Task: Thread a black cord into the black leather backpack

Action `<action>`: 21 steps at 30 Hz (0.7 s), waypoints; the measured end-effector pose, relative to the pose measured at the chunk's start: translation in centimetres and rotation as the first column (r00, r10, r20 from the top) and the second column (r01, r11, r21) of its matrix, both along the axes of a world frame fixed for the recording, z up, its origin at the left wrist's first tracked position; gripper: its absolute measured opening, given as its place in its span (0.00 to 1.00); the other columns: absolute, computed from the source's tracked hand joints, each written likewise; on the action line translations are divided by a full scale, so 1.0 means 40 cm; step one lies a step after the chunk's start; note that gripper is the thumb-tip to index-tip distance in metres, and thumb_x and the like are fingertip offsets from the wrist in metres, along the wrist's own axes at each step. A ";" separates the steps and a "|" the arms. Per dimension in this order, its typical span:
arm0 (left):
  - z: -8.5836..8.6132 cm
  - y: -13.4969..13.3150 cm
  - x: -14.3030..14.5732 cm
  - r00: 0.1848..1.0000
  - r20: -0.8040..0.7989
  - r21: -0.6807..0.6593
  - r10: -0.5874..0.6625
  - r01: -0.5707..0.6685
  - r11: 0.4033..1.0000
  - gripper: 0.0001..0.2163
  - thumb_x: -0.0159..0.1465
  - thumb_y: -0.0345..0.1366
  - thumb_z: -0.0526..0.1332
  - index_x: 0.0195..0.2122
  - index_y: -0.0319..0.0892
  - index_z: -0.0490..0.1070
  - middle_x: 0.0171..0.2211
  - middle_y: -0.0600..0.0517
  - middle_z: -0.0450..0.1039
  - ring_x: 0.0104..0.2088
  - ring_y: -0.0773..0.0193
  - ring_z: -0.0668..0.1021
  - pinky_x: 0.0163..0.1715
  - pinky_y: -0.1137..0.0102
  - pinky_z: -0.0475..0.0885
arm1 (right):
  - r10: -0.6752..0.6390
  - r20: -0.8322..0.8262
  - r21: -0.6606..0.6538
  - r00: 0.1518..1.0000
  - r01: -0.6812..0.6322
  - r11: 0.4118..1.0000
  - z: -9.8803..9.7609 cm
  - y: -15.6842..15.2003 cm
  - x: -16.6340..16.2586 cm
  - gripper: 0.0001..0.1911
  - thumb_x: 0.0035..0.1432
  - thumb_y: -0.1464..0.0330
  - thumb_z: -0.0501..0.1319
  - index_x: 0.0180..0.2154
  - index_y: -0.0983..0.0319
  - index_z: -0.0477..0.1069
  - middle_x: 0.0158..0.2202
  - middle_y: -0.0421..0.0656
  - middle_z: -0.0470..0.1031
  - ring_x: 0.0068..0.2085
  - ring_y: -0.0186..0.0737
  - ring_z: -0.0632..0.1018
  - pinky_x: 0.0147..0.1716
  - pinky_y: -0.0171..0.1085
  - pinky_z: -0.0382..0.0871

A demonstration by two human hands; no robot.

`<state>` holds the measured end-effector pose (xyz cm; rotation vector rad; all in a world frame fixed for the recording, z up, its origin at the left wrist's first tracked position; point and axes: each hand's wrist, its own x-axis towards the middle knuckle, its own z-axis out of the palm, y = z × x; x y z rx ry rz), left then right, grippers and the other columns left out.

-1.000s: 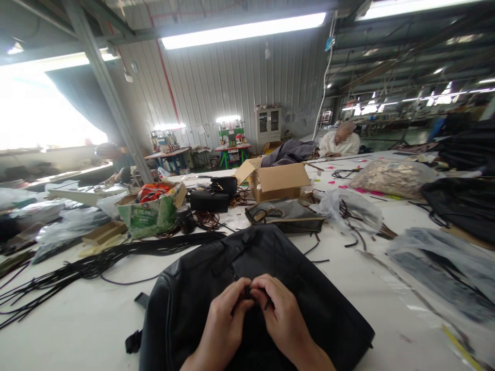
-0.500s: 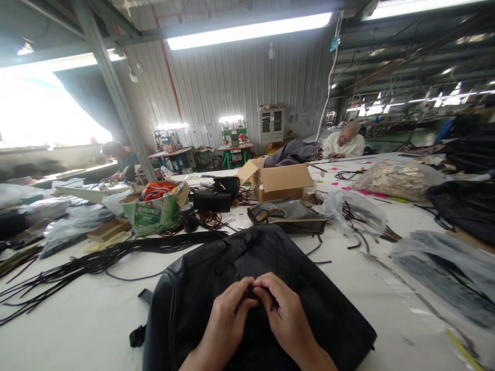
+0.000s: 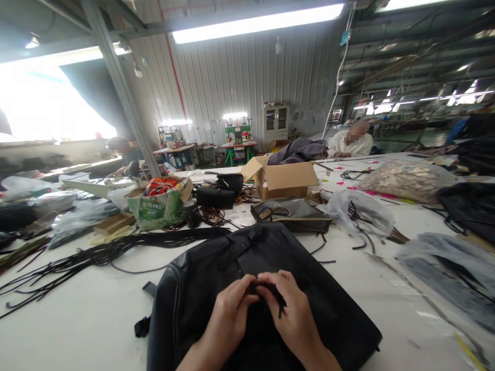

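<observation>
**Both hands pinching a small strap piece on a black bag**

Head view: a black leather bag (image 3: 247,273) lies flat on the near part of the white table (image 3: 77,319), right in front of the person. The left hand (image 3: 228,319) and right hand (image 3: 294,314) meet over its middle, fingertips closed together on a small dark cord or zipper pull (image 3: 279,305); what exactly it is stays too small to tell. A short end of it hangs just under the right fingers.

The step in hand looks like fitting or knotting that small piece at the bag's zipper. The next move probably calls for a steady pinch from one hand while the other draws the loose end through.

To the left lies a bundle of black cords (image 3: 96,257); farther off stand a green carton (image 3: 158,206) and a cardboard box (image 3: 284,180). Another person sits at the far end.
</observation>
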<state>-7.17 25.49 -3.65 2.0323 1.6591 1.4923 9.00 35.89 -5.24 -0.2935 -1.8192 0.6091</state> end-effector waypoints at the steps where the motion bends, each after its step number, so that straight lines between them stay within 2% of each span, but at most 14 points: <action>1: -0.003 0.000 -0.001 1.000 -0.001 0.004 0.006 -0.006 1.000 0.22 0.75 0.23 0.59 0.66 0.51 0.73 0.56 0.51 0.80 0.55 0.61 0.83 0.54 0.74 0.79 | 0.002 0.010 0.021 1.000 -0.002 1.000 0.001 0.001 0.001 0.11 0.76 0.74 0.61 0.55 0.55 0.74 0.46 0.41 0.80 0.46 0.40 0.79 0.48 0.43 0.76; 4: -0.014 -0.001 -0.005 1.000 -0.015 0.020 0.005 -0.005 1.000 0.23 0.75 0.23 0.59 0.67 0.51 0.71 0.58 0.50 0.79 0.56 0.61 0.82 0.57 0.73 0.78 | 0.022 0.045 0.073 0.999 -0.025 0.997 0.006 0.003 0.005 0.11 0.77 0.76 0.60 0.54 0.55 0.74 0.46 0.41 0.80 0.44 0.39 0.79 0.50 0.47 0.72; 8: -0.018 -0.002 -0.006 0.999 -0.001 -0.030 -0.032 0.032 0.999 0.23 0.76 0.23 0.57 0.68 0.49 0.70 0.58 0.48 0.78 0.57 0.60 0.81 0.58 0.71 0.77 | 0.058 0.069 0.060 0.996 -0.062 0.996 0.008 0.004 0.004 0.13 0.77 0.77 0.58 0.55 0.56 0.74 0.46 0.41 0.79 0.45 0.39 0.78 0.50 0.47 0.70; 15: 0.004 -0.005 0.006 0.997 0.052 -0.063 -0.062 0.065 0.996 0.19 0.77 0.25 0.56 0.64 0.49 0.72 0.53 0.51 0.78 0.52 0.63 0.81 0.53 0.73 0.76 | -0.041 0.069 0.125 0.997 0.032 0.992 -0.007 0.003 -0.012 0.08 0.75 0.78 0.61 0.49 0.58 0.70 0.42 0.41 0.78 0.41 0.42 0.76 0.48 0.49 0.69; 21: 0.003 -0.005 0.007 1.000 0.024 -0.105 -0.001 0.003 0.994 0.13 0.78 0.29 0.57 0.61 0.46 0.74 0.46 0.49 0.77 0.45 0.61 0.80 0.47 0.70 0.74 | -0.070 0.078 0.134 0.995 0.059 0.989 -0.002 0.003 -0.011 0.06 0.75 0.75 0.63 0.47 0.58 0.71 0.40 0.40 0.79 0.39 0.41 0.76 0.49 0.50 0.68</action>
